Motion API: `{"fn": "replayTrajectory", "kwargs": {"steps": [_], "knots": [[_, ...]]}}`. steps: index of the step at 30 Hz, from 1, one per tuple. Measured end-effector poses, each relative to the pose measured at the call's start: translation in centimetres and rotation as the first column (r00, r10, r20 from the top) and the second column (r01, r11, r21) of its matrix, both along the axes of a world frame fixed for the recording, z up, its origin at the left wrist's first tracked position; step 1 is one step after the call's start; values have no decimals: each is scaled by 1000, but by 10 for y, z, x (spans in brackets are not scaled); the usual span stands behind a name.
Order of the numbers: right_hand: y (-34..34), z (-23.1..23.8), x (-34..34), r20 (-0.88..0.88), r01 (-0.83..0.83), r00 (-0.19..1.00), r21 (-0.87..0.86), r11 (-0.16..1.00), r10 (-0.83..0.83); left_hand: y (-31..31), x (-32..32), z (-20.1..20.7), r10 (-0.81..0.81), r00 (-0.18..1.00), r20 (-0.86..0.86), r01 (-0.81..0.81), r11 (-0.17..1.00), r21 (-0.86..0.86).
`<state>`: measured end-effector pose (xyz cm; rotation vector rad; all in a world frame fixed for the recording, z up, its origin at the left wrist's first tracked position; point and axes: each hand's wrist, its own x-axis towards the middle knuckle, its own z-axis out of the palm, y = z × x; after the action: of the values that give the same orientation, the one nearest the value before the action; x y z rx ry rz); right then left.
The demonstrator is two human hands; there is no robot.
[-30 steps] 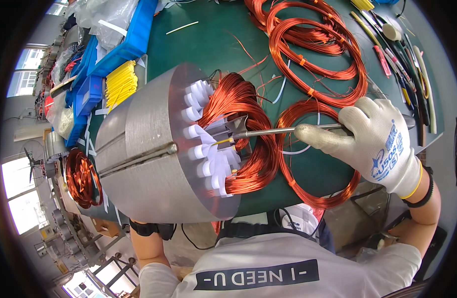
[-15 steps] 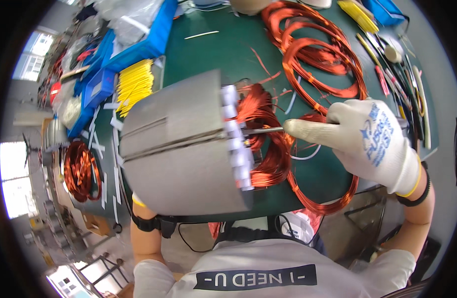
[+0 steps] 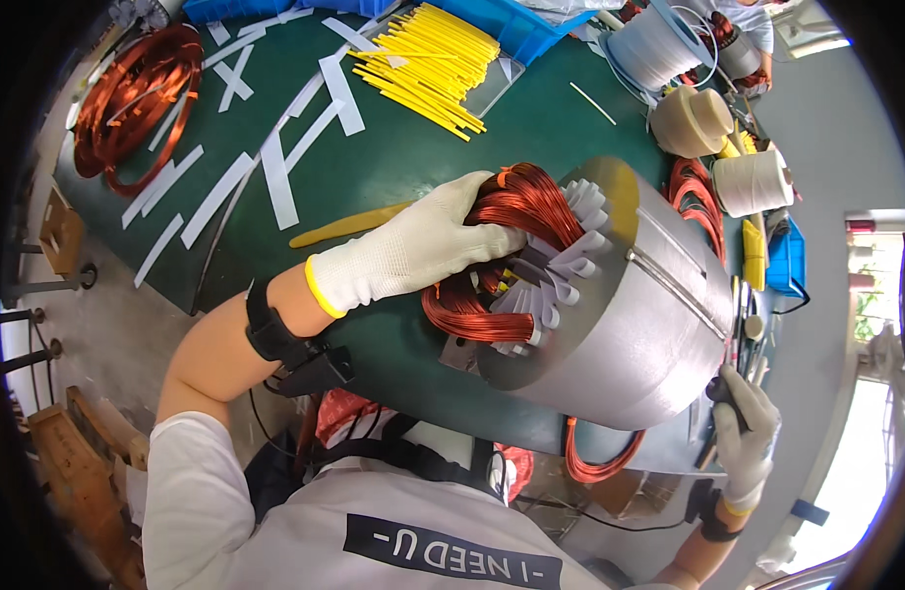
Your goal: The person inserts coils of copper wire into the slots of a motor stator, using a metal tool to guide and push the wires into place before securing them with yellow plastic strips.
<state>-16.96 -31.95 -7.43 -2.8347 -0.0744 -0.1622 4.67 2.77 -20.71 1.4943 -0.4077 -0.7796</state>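
A grey metal motor stator (image 3: 649, 305) lies on its side on the green table. White paper liners (image 3: 571, 251) ring its left end, and loops of copper winding (image 3: 531, 202) bulge out there. My left hand (image 3: 428, 241), in a white knit glove, is closed around the upper winding, with thumb and fingers on its wires; some fingertips are hidden behind the copper. At the stator's right end my gloved right hand (image 3: 753, 438) is closed on a black handle (image 3: 725, 392). The rest of that tool is hard to make out.
Yellow sticks (image 3: 428, 64) lie piled at the back, near white paper strips (image 3: 280, 182). A copper wire coil (image 3: 138, 108) rests at far left. Thread spools (image 3: 753, 184) and a blue bin (image 3: 787, 258) stand at right. A yellow flat strip (image 3: 349, 224) lies behind my left wrist.
The view has swung, so the winding end now appears on the stator's left. My left hand came from behind the stator onto the winding; my right hand left the metal rod's end at the winding.
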Motion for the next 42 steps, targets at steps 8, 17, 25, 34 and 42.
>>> {"fn": "replayTrajectory", "kwargs": {"steps": [8,17,25,34,42], "knots": [[30,-1,26,-224,54,971,-129,990,-82,-2,-3,-2,-5,998,-63,2,999,-46],[44,-12,62,-190,17,982,43,999,-8,3,4,6,-36,999,-24,35,999,-30],[12,-19,34,-95,-28,995,92,995,37,-1,0,7,78,996,-32,-78,997,-13],[-53,-45,6,-47,-90,994,122,989,96,17,-27,7,438,728,-528,-535,844,-36],[19,-68,31,214,-239,934,-225,945,287,22,-18,9,406,914,-24,-406,914,-13]]}}
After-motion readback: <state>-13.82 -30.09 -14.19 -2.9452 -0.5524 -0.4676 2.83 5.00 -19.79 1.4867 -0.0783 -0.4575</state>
